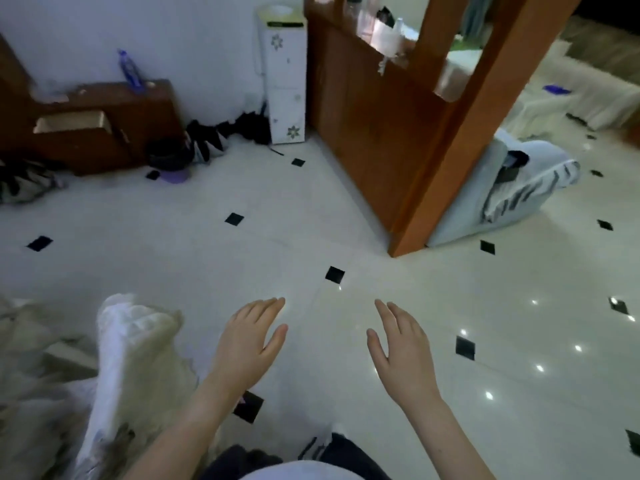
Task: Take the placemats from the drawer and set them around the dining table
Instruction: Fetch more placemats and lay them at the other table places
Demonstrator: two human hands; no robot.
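While both forearms are stretched forward over the floor, the left hand and the right hand are held palm down, side by side and apart, with nothing gripped. On each hand the fingers are extended and kept close together, and the thumb is set off toward the gap between the hands. No placemats can be made out. An open drawer is seen far left in a low cabinet against the wall; its contents cannot be told. A bottle stands on that cabinet, and dark items are heaped on the floor to its right, beside a white unit. A wooden partition ends in a post ahead on the right, with a covered seat behind it. White cloth lies close beside the left forearm. Between the hands and the cabinet a wide stretch of pale tile is left open.
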